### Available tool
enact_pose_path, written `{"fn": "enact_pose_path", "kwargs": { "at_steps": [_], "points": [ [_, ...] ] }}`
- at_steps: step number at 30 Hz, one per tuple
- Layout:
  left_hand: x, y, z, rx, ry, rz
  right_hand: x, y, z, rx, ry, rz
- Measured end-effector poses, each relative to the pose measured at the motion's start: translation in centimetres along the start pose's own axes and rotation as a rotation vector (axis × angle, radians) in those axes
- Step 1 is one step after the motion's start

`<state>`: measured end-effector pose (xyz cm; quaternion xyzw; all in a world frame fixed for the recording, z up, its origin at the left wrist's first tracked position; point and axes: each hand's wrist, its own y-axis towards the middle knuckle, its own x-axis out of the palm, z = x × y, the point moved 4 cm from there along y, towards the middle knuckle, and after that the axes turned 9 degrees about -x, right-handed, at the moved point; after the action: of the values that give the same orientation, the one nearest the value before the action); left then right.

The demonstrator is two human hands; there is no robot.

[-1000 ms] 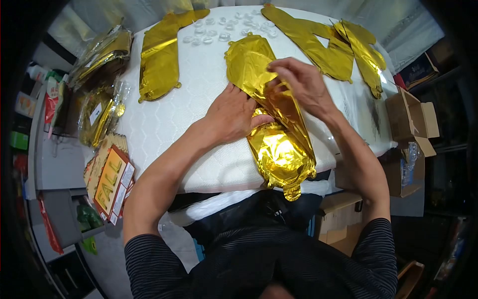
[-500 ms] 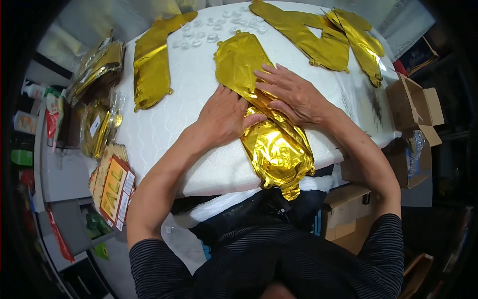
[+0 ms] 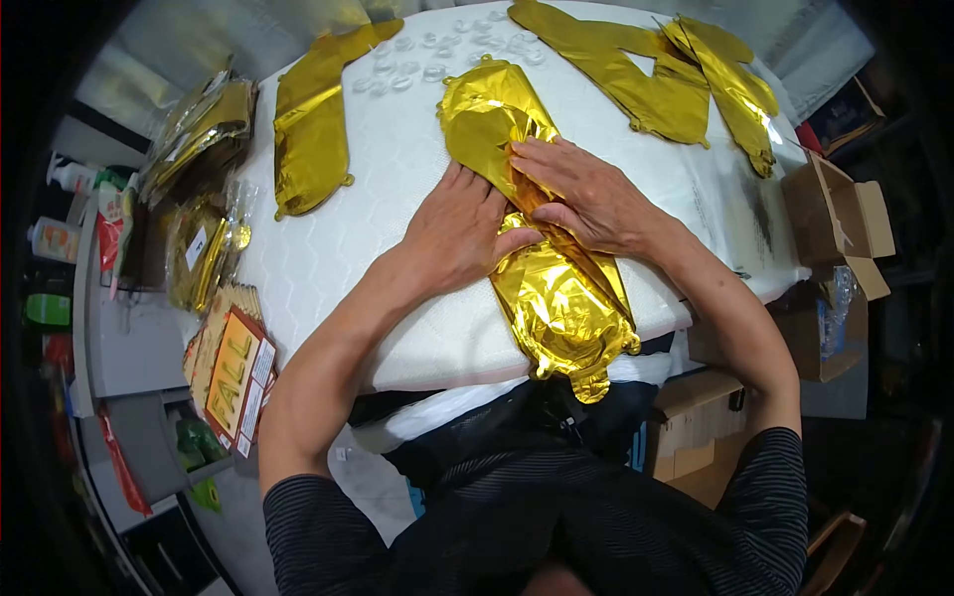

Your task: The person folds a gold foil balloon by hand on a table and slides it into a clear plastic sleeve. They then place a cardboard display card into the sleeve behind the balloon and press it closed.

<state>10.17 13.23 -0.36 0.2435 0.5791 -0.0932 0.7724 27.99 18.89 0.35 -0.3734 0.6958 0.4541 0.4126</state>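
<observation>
A gold foil balloon, deflated and crinkled, stretches over the near part of the table, its tabbed end hanging past the front edge. Its far part is partly folded over. My left hand lies flat against the balloon's left edge, fingers stretched out and thumb resting on the foil. Across the middle, my right hand grips the folded right side, fingertips curled at the raised foil and thumb below. The fingertips of the left hand are partly hidden by the foil.
Flat gold foil balloons lie at the far left and far right. Small clear discs are scattered at the back. Packaged foil, FALL cards and open cardboard boxes flank the white table.
The far part of the foil balloon has been turned over toward the left, showing a raised fold. My right hand's fingers have curled in more; the view has shifted slightly.
</observation>
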Motion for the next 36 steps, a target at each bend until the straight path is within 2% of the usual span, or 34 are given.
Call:
{"fn": "enact_pose_path", "kwargs": {
  "at_steps": [6,9,11,12,15,17,20,36],
  "points": [
    [0.2,0.0,0.0,-0.006,0.073,-0.027,0.2,-0.1,0.1,-0.003,-0.041,-0.002],
    [-0.9,0.0,0.3,-0.026,-0.008,0.0,0.2,-0.1,0.0,-0.012,-0.033,0.015],
    [-2.1,-0.2,0.3,-0.128,-0.27,-0.069,0.2,-0.1,0.0,-0.007,-0.081,-0.001],
    [-2.8,-0.5,0.7,-0.125,-0.266,-0.074,0.2,-0.1,0.0,-0.004,-0.079,0.005],
    [-3.7,-2.6,1.1,-0.177,-0.241,-0.003,0.2,-0.2,0.0,-0.007,-0.055,0.025],
    [-3.4,-4.0,0.8,-0.113,-0.102,0.193,0.3,-0.2,0.0,0.003,-0.065,0.012],
    [-3.5,-4.2,1.0,-0.073,-0.104,0.26,0.4,-0.2,0.0,0.006,-0.062,0.025],
    [-2.0,-3.1,1.3,-0.143,0.0,0.108,-0.1,-0.3,-0.2,0.033,-0.08,0.049]
  ]
}}
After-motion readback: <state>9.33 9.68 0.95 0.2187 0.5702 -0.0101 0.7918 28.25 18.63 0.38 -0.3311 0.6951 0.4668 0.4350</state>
